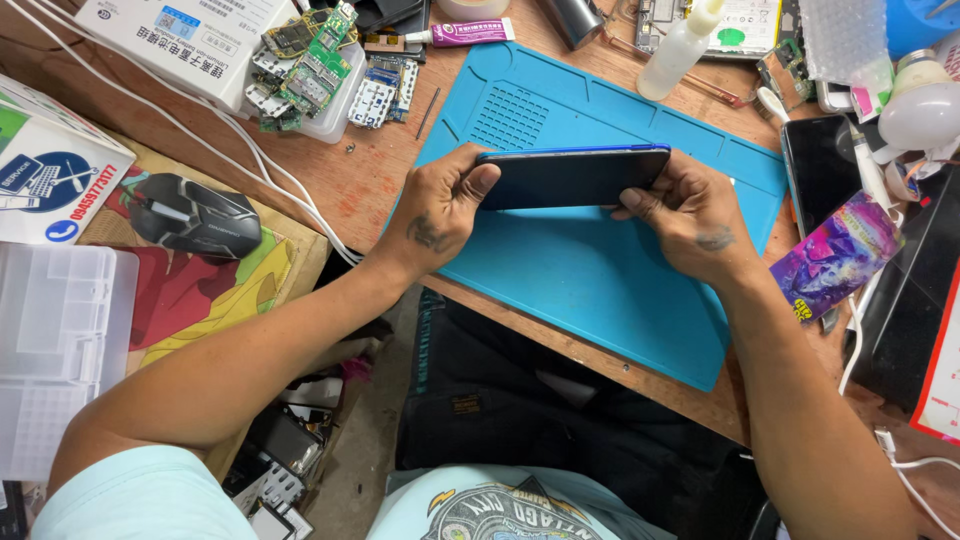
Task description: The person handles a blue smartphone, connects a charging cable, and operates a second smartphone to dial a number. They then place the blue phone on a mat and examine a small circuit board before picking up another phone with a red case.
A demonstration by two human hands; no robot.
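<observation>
Both forearms reach up from the near edge to a dark smartphone [572, 176], held on its long edge just above a blue work mat [600, 290] on the wooden counter [365, 185]. Left hand [440, 210] has its grip clenched on the phone's left end, thumb pressed on the dark face; right hand [690, 210] grasps the right end, fingers curled around it. Beyond the mat lie loose circuit boards [315, 55], a purple-labelled tube [465, 33] and a clear squeeze bottle [680, 50]. A black mouse [195, 215] sits well to the left.
</observation>
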